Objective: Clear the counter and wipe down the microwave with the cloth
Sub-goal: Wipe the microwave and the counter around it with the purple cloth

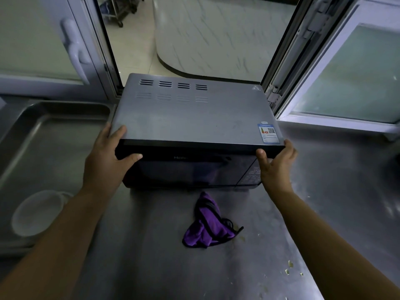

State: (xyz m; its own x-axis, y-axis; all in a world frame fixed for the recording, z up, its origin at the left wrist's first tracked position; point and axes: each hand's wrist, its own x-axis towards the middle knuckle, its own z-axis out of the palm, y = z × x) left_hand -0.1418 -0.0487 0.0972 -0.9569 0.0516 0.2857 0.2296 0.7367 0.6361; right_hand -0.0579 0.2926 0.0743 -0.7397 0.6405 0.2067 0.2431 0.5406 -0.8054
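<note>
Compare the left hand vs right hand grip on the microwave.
The left hand wraps the front left corner of the microwave, fingers over the top and thumb on the front; the right hand cups the right corner, with only its thumb visible on the front. Both rest on the top front edge; neither touches the purple cloth.

Both hands point(108, 161) gripping microwave point(194, 118) corners

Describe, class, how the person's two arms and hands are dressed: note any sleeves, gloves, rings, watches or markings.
Both forearms are bare right up to the frame's edge: no sleeves show. The left hand and the right hand wear no gloves. No rings, watch, bracelets or markings are visible on either one.
</note>
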